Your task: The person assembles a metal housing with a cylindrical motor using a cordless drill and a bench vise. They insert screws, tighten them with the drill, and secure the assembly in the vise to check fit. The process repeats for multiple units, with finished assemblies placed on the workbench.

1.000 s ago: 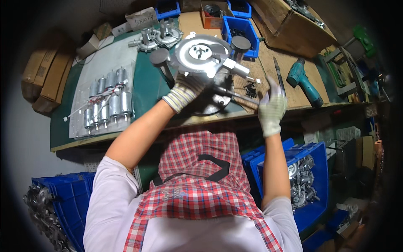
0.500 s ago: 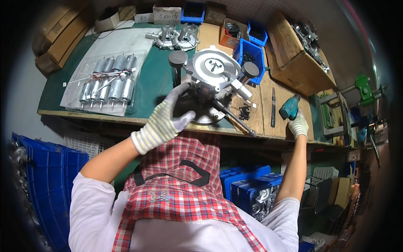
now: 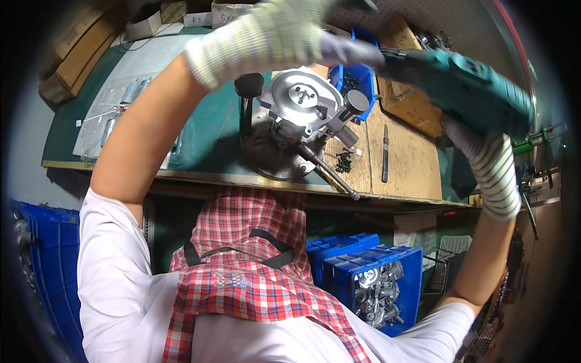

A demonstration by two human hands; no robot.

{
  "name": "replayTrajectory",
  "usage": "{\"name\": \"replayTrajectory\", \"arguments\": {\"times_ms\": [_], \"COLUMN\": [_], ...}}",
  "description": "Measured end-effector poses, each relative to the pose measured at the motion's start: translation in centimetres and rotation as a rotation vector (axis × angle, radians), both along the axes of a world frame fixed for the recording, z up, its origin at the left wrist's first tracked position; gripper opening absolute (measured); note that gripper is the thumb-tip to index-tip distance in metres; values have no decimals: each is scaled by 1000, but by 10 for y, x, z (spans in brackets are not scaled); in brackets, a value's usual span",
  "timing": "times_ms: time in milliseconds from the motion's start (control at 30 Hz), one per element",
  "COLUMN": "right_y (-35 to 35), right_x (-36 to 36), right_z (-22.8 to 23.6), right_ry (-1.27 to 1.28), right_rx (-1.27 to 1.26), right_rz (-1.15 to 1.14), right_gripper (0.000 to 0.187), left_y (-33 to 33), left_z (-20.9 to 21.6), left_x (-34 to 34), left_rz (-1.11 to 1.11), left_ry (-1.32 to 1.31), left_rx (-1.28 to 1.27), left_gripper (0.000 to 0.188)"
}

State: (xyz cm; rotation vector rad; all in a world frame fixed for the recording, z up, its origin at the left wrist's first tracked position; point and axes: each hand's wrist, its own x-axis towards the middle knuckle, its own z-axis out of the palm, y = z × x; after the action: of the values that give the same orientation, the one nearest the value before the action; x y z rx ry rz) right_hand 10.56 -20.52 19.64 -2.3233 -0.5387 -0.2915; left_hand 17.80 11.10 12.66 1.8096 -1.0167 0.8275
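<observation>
The person is leaning over the workbench (image 3: 399, 181) with both gloved arms raised high, close under the camera. The right hand (image 3: 484, 157) is wrapping around the grip of a teal power drill (image 3: 460, 85), fingers closed on the handle, and the tool is hanging in the air above the right part of the bench, its nose pointing left. The left hand (image 3: 272, 30) is reaching across at the top, its fingers curling onto the front end of the drill; how firmly they are pressing there cannot be told, since the top edge is cutting the glove off.

Below the drill, a round silver metal casting (image 3: 299, 100) is sitting tilted on a dark round fixture (image 3: 272, 151) at the middle of the bench, with a long dark lever (image 3: 330, 172) sticking out over the front edge. The left forearm is crossing in front of the green mat (image 3: 209, 136) and hiding part of the tray of silver cylinders (image 3: 115, 118) lying on it. Just right of the casting a small heap of black screws (image 3: 344, 158) is lying on the bare wood, and a slim dark tool (image 3: 385, 154) is lying beside them. A blue bin (image 3: 357, 75) is standing behind the casting, partly covered by the drill. Under the bench, blue crates of metal parts (image 3: 378, 284) are standing, beside the person's red checked apron (image 3: 254, 266).
</observation>
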Motion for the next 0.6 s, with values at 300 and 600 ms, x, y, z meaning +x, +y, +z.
{"name": "replayTrajectory", "arguments": {"times_ms": [300, 600], "right_y": [68, 31], "right_x": [25, 58], "right_z": [66, 63], "right_ry": [194, -800], "right_rx": [-614, -1411], "right_rz": [74, 657], "right_gripper": [38, 61], "left_y": [-37, -37], "left_z": [-11, -35], "left_x": [14, 30], "left_rz": [-230, -357], "left_ry": [251, 279], "left_rx": [104, -35], "left_gripper": [54, 53]}}
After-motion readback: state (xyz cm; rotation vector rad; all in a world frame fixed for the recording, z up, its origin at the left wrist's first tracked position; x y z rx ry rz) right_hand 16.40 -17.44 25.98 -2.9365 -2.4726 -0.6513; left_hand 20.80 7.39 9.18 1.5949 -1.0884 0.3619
